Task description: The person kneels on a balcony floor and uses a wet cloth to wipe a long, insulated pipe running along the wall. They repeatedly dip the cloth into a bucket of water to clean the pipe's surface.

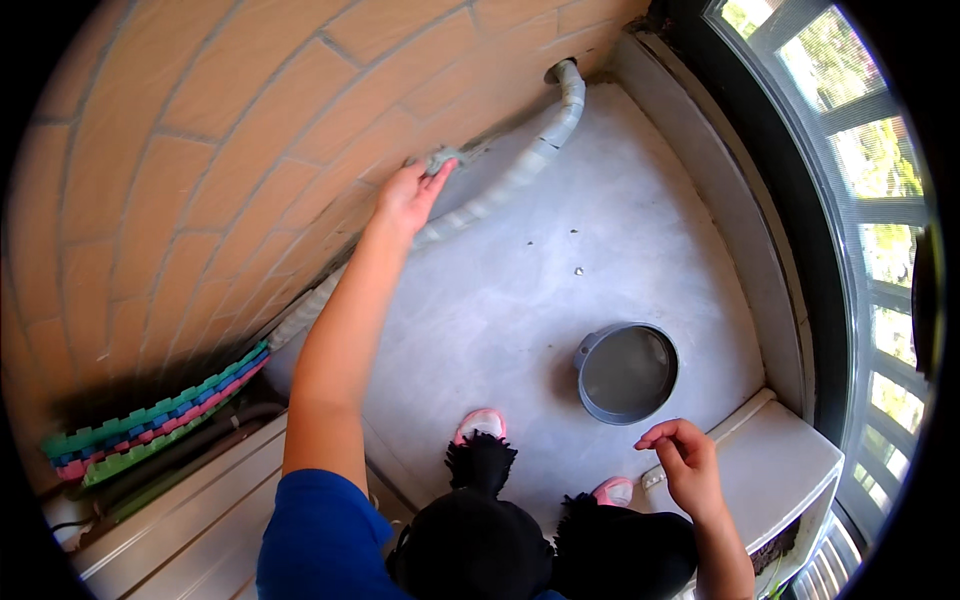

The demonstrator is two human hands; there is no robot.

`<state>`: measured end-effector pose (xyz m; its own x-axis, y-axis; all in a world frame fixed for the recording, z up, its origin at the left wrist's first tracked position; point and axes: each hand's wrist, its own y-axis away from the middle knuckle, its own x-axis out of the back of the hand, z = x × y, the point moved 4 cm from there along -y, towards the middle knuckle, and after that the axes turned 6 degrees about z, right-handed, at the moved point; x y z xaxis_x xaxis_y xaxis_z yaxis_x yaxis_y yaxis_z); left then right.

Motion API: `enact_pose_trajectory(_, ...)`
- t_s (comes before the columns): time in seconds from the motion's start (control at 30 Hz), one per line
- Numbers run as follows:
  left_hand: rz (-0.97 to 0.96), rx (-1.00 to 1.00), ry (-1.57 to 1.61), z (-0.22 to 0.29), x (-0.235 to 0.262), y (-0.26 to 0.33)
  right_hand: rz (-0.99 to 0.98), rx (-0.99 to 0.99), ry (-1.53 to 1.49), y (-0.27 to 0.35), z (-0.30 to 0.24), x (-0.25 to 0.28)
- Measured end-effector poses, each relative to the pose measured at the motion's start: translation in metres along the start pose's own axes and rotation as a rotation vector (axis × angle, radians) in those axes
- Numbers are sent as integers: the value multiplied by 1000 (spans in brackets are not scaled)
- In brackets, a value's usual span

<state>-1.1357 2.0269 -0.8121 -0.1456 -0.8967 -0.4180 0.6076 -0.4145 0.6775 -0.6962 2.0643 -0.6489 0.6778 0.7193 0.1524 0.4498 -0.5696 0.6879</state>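
My left hand (405,198) reaches out to the base of the tiled wall, its fingers closed on a small grey-green cloth (441,158), blurred at its edges. Just beside the cloth, a pale wrapped pipe (510,183) runs along the foot of the wall. A round grey bucket (585,352) with greyish liquid in it stands on the floor to the right. Near its lower right rim is my right hand (692,468), loosely bent, with a gap between thumb and fingers and nothing visible in it.
Brown wall tiles (250,130) rise at the left, and a barred window (850,130) stands at the right. Coloured foam mats (170,415) lean at lower left by a slatted panel (200,510). A white ledge (775,450) juts out at right. Small bits (578,271) dot the floor.
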Motion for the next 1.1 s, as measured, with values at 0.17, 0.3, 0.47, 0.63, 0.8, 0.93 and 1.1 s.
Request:
enact_pose_trajectory(0.17, -198, -239, -591, -30, -17, 93, 15, 14, 14, 4, -12, -5)
enact_pose_trajectory(0.3, -69, -536, -1011, -66, 65, 128, -102, 66, 57, -2, -12, -25)
enact_pose_trajectory(0.47, 235, -728, -1217, -62, 131, 117, -237, 104, 283, -23, -14, -53)
enact_pose_trajectory(0.63, 395, -721, -1106, -32, 144, 118, -260, 613, 605, -79, -2, -114)
enact_pose_trajectory(0.8, 337, -1042, -1236, 5, 111, 124, -300, 1008, 887, -141, 10, -218)
enact_pose_trajectory(0.93, -28, -1259, -1468, 17, 68, 102, -292, 1269, 1022, -176, 3, -298)
enact_pose_trajectory(1.1, -293, -833, -1571, 27, 70, 47, -274, 1152, 1203, -191, 19, -316)
